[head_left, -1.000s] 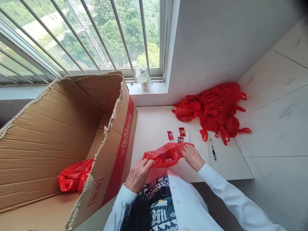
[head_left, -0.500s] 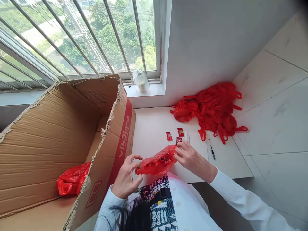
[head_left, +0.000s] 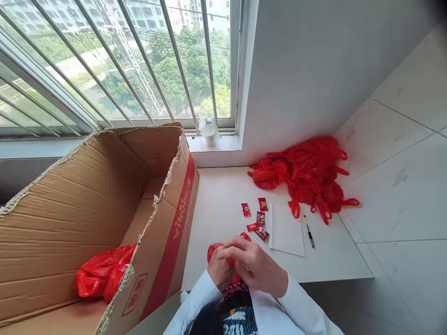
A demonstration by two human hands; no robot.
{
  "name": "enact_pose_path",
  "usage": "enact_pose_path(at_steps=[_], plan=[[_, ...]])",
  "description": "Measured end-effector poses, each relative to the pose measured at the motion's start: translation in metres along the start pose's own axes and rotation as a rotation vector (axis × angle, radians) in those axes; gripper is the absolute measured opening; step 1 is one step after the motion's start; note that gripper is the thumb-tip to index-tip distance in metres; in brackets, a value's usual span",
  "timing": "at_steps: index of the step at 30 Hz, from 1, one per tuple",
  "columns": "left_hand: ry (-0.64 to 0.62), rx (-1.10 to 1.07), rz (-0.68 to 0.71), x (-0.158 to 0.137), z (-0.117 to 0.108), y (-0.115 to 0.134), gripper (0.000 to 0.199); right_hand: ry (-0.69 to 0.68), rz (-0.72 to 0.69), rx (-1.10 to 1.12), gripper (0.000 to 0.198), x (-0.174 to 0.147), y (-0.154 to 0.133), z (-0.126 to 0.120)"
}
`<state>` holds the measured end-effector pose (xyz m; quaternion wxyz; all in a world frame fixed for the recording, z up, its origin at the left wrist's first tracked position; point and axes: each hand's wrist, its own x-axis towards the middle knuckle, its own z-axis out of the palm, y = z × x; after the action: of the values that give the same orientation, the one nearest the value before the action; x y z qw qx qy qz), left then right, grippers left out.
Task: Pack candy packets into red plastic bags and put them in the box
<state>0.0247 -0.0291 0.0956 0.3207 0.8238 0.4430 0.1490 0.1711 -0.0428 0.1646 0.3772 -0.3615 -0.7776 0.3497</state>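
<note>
My left hand [head_left: 220,270] and my right hand [head_left: 254,263] are close together at the table's near edge, fingers folded over a red plastic bag [head_left: 213,251]. Most of that bag is hidden; bits of red show above and between the fingers. The right hand lies partly over the left. Just beyond them are several small red wrapped packets, among them a dark red packet [head_left: 261,233] and a brighter one [head_left: 252,227]. A white notebook [head_left: 288,235] lies right of the packets.
On the left stands a large open cardboard box [head_left: 179,223] holding a red plastic bag [head_left: 101,270]. A heap of red bags [head_left: 307,170] lies at the back right, with a black pen [head_left: 310,237] before it. A plastic-wrapped container [head_left: 209,132] stands on the window sill.
My hands have come together from the two ends of the red bag, which is now bunched under them. The view has shifted, uncovering more of the packets and the notebook.
</note>
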Motion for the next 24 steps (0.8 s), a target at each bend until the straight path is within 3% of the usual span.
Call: enact_pose_path(at_steps=[4,8,11,13,14,17,20,22,24], plan=[[-0.055,-0.083,-0.065,0.004,-0.016,0.007,0.033,0.158,0.208,0.085,0.034,-0.004,0.028,-0.010],[-0.055,-0.179,-0.130,0.005,-0.029,0.018,0.031,0.042,0.364,0.295,0.020,-0.008,0.058,0.001],[0.008,-0.315,-0.241,0.003,-0.029,0.018,0.032,0.244,0.465,0.341,0.025,-0.008,0.057,0.016],[0.002,-0.534,-0.330,0.001,-0.031,0.015,0.032,0.321,0.430,0.270,0.022,-0.008,0.045,0.022],[-0.025,-0.669,-0.358,0.000,-0.033,0.013,0.032,0.295,0.383,0.236,0.019,-0.009,0.037,0.023],[-0.177,-0.962,-0.324,-0.004,-0.044,0.005,0.029,0.052,0.222,0.178,0.010,-0.015,0.019,0.018],[-0.244,-0.822,-0.211,-0.007,-0.056,0.000,0.025,-0.142,0.153,0.260,0.013,-0.020,0.021,0.006],[-0.211,-0.532,-0.130,-0.009,-0.059,0.001,0.022,-0.103,0.178,0.361,0.019,-0.019,0.031,0.001],[-0.156,-0.192,-0.012,-0.008,-0.058,0.006,0.016,0.028,0.241,0.390,0.027,-0.012,0.043,0.001]])
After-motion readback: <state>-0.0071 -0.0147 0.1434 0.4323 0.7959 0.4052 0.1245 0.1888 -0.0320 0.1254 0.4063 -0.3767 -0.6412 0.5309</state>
